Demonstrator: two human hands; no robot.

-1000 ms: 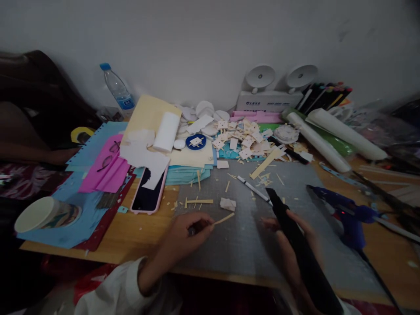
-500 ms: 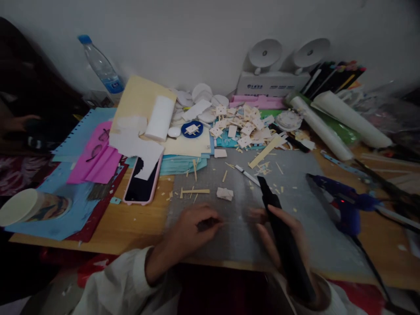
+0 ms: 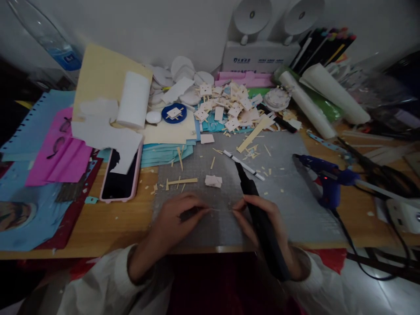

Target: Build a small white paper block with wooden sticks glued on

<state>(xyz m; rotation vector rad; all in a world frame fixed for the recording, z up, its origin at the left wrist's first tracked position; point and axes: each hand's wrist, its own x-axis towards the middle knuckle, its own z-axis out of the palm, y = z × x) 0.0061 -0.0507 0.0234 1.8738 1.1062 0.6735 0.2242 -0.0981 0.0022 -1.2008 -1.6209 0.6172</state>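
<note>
My right hand (image 3: 267, 214) is wrapped round a long black tool (image 3: 264, 232) with a narrow squared tip. Its thumb and a finger also pinch together at the left side. Opposite, my left hand (image 3: 179, 221) is closed in a pinch low over the grey cutting mat (image 3: 288, 197). A faint pale strand seems to show between the two pinches, too fine to name. Just beyond the fingers lies a small cream card piece (image 3: 213, 181). To its left are a T-shaped joined strip (image 3: 182, 180) and thin slivers. A white pen-like stick (image 3: 244, 165) lies past the tool's tip.
A blue glue gun (image 3: 328, 173) with a red light stands at right, its cord trailing down. Small cream card figures (image 3: 234, 107) are heaped at the back. On the left are a phone (image 3: 121, 175), pink paper with glasses (image 3: 62, 148), and a paper cup (image 3: 16, 215).
My view has tilted down and shifted right. My hands have drawn closer together, and the right fingers have come together into a pinch. The black tool stays in the right hand.
</note>
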